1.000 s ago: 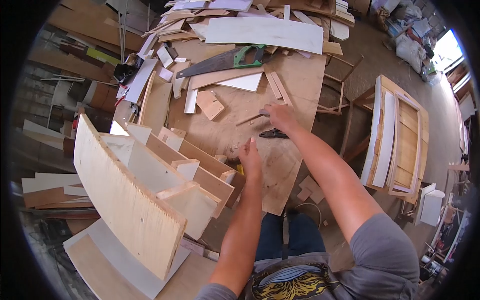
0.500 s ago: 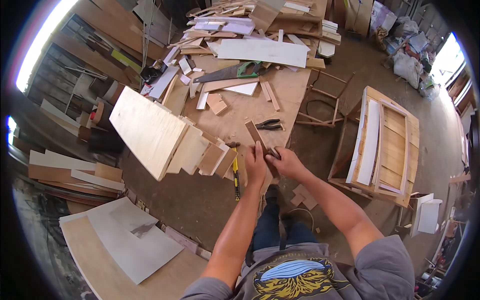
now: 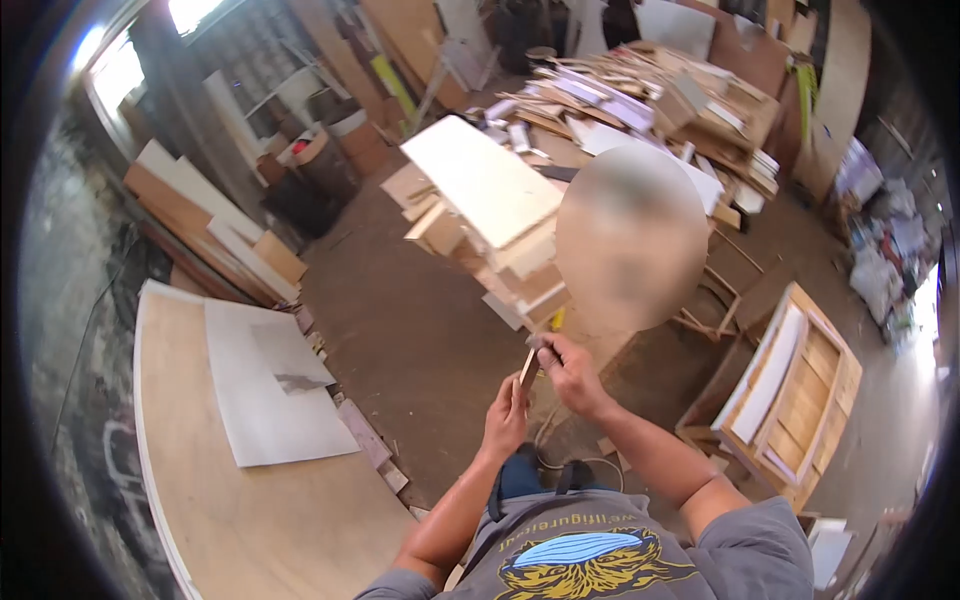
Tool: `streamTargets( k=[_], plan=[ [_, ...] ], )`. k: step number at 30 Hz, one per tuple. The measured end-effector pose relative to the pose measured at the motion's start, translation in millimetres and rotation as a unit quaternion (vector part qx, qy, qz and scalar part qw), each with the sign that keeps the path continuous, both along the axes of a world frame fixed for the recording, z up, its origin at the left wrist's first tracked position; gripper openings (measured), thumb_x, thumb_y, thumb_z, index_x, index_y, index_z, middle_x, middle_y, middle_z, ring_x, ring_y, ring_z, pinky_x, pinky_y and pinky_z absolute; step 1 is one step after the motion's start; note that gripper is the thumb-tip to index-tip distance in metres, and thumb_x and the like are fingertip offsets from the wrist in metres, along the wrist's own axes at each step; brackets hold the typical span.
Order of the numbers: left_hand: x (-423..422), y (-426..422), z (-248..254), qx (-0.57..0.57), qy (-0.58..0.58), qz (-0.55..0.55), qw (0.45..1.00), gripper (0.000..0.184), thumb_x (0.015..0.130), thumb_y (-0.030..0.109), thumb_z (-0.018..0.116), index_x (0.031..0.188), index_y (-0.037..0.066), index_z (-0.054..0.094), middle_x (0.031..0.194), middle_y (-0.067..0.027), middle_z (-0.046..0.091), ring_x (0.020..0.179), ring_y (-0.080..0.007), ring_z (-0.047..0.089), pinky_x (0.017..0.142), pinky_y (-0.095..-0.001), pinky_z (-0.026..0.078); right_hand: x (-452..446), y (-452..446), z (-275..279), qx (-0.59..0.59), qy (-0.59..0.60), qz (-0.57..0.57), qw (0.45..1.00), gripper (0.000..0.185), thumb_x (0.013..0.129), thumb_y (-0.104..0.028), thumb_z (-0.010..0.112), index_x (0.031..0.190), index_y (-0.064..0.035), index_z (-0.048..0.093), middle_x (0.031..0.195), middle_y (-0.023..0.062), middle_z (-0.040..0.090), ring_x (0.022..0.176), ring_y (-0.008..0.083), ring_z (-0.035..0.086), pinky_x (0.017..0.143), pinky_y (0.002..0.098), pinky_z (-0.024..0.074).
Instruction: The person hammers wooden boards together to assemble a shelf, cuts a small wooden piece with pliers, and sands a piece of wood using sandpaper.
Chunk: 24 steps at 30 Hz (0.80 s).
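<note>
My left hand [image 3: 507, 418] is closed around the lower part of a narrow wooden strip [image 3: 528, 371], held up in front of my body. My right hand [image 3: 570, 376] is closed at the strip's upper end, its fingers bent over a small dark thing that I cannot make out. Just beyond the hands, a yellow-handled tool [image 3: 557, 319] shows in part at the workbench edge. A round blurred patch hides much of the bench top behind my right hand.
A pile of wood offcuts [image 3: 600, 95] covers the bench's far end. A pale board [image 3: 485, 180] lies on stacked wood pieces to the left. Curved plywood with a white sheet [image 3: 265, 400] stands at lower left. A wooden frame piece [image 3: 800, 390] is at right.
The view has swung to the left, so the bench sits further right. Both hands still hold the strip, which now appears shorter and tilts the other way, with the right hand at its top.
</note>
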State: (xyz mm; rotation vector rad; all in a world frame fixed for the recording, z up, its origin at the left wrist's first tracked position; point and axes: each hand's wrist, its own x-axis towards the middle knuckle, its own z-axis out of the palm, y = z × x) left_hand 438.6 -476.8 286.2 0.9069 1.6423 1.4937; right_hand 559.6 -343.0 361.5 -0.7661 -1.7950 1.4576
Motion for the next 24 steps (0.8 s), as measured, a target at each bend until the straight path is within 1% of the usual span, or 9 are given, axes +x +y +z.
streamTargets(
  k=[3,6,7,10,14,17,19,21,24],
  plan=[
    [-49,-47,-27,-0.023,-0.191,-0.008,0.981,0.057,0.114,0.054,0.042,0.14,0.007,0.062,0.085,0.0017,0.061,0.079,-0.0076,0.058,0.067,-0.0287,0.05,-56,-34,-5,-0.046,0.005,0.11,0.993,0.026,0.108,-0.012,0.059,0.13,0.0007,0.067,0.111,0.0083,0.072,0.104,0.0136,0.065,0.095,0.0322,0.054],
    [-95,-70,8,0.006,-0.293,0.056,0.955,0.061,0.112,0.061,0.043,0.135,0.008,0.063,0.085,0.001,0.063,0.08,-0.0081,0.06,0.067,-0.0304,0.051,-115,-71,5,0.008,-0.009,0.218,0.976,0.022,0.108,-0.011,0.059,0.123,0.0012,0.069,0.107,0.0069,0.073,0.1,0.0129,0.066,0.091,0.0313,0.0562],
    [-104,-70,20,0.05,-0.232,0.119,0.964,0.06,0.112,0.061,0.044,0.118,0.006,0.067,0.086,0.0,0.065,0.08,-0.0093,0.061,0.068,-0.0311,0.05,-138,-82,5,-0.027,-0.004,0.221,0.975,0.023,0.108,-0.011,0.06,0.124,0.0014,0.07,0.109,0.0072,0.074,0.101,0.013,0.067,0.092,0.0309,0.0564],
    [-180,-102,-2,0.061,0.004,0.193,0.979,0.061,0.112,0.059,0.043,0.111,0.004,0.069,0.09,-0.0016,0.069,0.086,-0.0115,0.065,0.071,-0.0309,0.05,-215,-117,3,-0.105,0.013,0.222,0.969,0.027,0.107,-0.011,0.061,0.128,0.0018,0.071,0.116,0.0086,0.077,0.106,0.0138,0.07,0.096,0.0303,0.0565],
    [-276,-157,7,0.015,0.152,0.266,0.952,0.051,0.116,0.047,0.044,0.111,0.002,0.069,0.087,-0.0022,0.068,0.083,-0.011,0.062,0.074,-0.0315,0.051,-330,-157,5,-0.095,0.006,0.252,0.963,0.034,0.108,-0.015,0.062,0.136,0.0009,0.07,0.131,0.0118,0.076,0.116,0.0148,0.071,0.102,0.0314,0.0558],
    [-330,-176,46,0.105,0.088,0.307,0.942,0.048,0.116,0.042,0.044,0.102,0.002,0.067,0.084,-0.0041,0.065,0.082,-0.011,0.06,0.074,-0.0323,0.051,-399,-188,15,0.019,-0.015,0.272,0.962,0.032,0.107,-0.026,0.064,0.133,-0.0098,0.074,0.123,0.0122,0.078,0.109,0.0196,0.075,0.095,0.0321,0.0573],
    [-380,-203,19,0.083,0.11,0.275,0.952,0.047,0.116,0.042,0.044,0.104,0.003,0.068,0.087,-0.0037,0.066,0.085,-0.0111,0.06,0.075,-0.0317,0.051,-439,-198,19,0.05,-0.047,0.257,0.964,0.029,0.105,-0.031,0.065,0.128,-0.0186,0.078,0.114,0.0101,0.079,0.1,0.0245,0.076,0.087,0.0333,0.0584],
    [-408,-208,19,0.103,0.074,0.275,0.953,0.049,0.117,0.044,0.043,0.106,0.002,0.067,0.088,-0.0003,0.063,0.082,-0.0111,0.056,0.071,-0.0314,0.048,-473,-203,16,0.086,-0.066,0.24,0.965,0.029,0.105,-0.032,0.066,0.127,-0.0187,0.079,0.113,0.0089,0.079,0.099,0.0248,0.076,0.086,0.0338,0.0588],
    [-457,-227,11,-0.001,0.157,0.246,0.956,0.055,0.117,0.048,0.04,0.107,0.001,0.067,0.085,0.0043,0.056,0.076,-0.0092,0.049,0.064,-0.0293,0.04,-508,-209,15,0.118,-0.071,0.207,0.969,0.029,0.103,-0.033,0.068,0.127,-0.0196,0.079,0.109,0.0089,0.078,0.098,0.0278,0.076,0.084,0.0362,0.0592]
  ],
)
